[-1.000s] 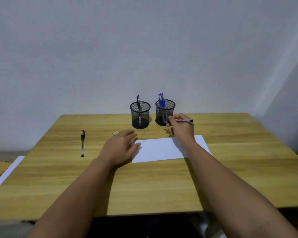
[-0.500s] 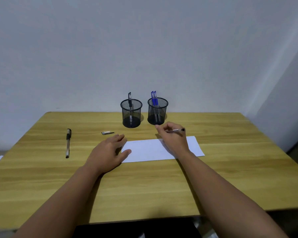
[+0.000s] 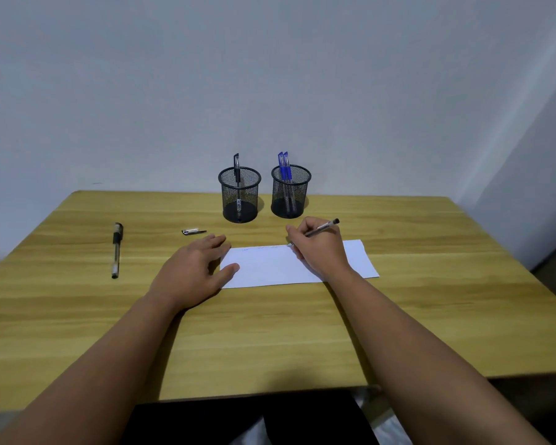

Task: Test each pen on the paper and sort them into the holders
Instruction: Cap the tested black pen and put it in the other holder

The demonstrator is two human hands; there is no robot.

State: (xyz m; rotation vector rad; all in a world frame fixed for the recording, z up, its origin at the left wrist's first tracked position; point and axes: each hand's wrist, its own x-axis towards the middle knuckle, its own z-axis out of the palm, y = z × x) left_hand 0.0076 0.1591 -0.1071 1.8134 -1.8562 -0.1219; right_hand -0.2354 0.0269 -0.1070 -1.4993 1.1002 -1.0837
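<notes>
Right hand (image 3: 321,248) pinches a pen (image 3: 322,228) in writing hold, tip now down on the far edge of the paper (image 3: 270,268); a second ago it hung up by the holders. Testing begins. Left of the grip, left hand (image 3: 193,271) lies flat and open, pinning the paper's near-left corner. Just beyond the grip: right holder (image 3: 290,191) with blue pens, left holder (image 3: 239,194) with one black. Far left: loose cap (image 3: 193,232), untested pen (image 3: 116,250).
</notes>
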